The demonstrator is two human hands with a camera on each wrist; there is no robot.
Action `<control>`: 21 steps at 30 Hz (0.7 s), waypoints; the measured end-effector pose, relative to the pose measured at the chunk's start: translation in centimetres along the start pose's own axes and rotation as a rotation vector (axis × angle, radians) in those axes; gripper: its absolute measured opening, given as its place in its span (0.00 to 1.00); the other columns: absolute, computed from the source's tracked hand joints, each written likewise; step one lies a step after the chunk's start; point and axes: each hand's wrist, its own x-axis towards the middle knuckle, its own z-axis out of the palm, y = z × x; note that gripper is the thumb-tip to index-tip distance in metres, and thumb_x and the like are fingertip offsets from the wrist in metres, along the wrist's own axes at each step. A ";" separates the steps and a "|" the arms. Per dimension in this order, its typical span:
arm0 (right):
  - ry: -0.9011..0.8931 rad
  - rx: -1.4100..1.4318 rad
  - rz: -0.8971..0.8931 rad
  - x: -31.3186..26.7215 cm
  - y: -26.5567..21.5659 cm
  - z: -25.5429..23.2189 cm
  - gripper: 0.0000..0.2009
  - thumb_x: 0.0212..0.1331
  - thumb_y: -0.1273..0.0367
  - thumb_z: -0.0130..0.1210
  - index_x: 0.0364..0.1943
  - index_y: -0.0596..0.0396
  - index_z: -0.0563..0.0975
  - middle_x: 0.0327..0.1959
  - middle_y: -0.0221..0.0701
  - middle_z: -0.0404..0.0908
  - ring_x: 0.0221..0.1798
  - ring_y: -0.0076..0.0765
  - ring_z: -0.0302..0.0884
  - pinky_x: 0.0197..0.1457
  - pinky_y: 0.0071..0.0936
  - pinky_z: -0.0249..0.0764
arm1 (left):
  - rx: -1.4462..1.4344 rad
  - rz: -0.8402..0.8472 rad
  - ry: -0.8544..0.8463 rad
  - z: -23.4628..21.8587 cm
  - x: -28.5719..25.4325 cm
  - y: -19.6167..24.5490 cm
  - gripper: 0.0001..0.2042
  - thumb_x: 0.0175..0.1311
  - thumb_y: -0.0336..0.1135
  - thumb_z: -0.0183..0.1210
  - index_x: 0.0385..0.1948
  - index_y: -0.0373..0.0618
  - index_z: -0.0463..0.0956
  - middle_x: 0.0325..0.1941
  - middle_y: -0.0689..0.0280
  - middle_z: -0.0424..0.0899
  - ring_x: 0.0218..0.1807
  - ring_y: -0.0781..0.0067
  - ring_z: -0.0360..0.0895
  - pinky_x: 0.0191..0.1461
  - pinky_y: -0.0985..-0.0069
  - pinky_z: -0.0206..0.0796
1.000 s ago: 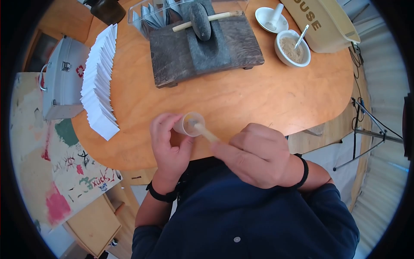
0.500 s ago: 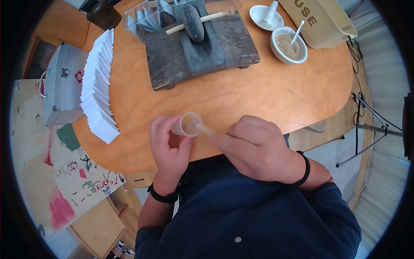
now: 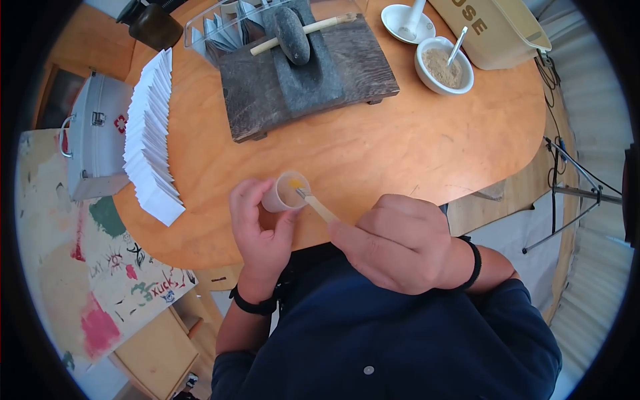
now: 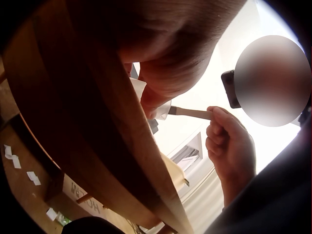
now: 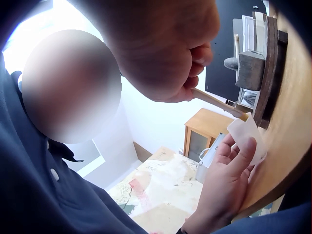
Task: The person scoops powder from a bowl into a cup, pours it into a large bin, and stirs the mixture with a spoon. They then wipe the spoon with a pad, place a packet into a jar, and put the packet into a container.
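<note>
My left hand (image 3: 259,230) holds a small translucent plastic cup (image 3: 272,199) near the table's front edge, its mouth tilted toward my right hand. Thumb and fingers wrap the cup's sides. In my right hand (image 3: 400,243) is a flat paintbrush (image 3: 321,209) with a pale wooden handle and a metal ferrule, pinched by the handle. The brush's yellowish bristles lie inside the cup mouth, near the rim. The right wrist view shows the same brush (image 5: 217,102) slanting down into the cup (image 5: 246,134). From the left wrist, the ferrule (image 4: 172,110) appears right at the cup's rim.
A dark wooden board (image 3: 370,63) carries a stone trough and roller (image 3: 291,37). Behind it stands a clear box with packets. At back right are a bowl (image 3: 440,85) of brown powder with a spoon, a pestle on a dish (image 3: 393,27) and a beige bin (image 3: 500,47). Folded papers (image 3: 150,137) line the left.
The brush shifts about in the cup mouth, and its ferrule and bristles show more plainly now. My right hand rose slightly, then came back down. My left hand stays nearly still around the cup.
</note>
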 end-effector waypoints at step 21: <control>0.045 0.064 0.123 0.2 0.7 1.7 0.15 0.46 0.78 0.67 0.41 0.58 0.84 0.25 0.31 0.78 0.23 0.34 0.74 0.24 0.27 0.70 | -0.122 -0.088 0.043 0.4 -0.5 -0.4 0.24 0.53 0.25 0.71 0.52 0.37 0.73 0.53 0.55 0.77 0.54 0.58 0.76 0.59 0.68 0.68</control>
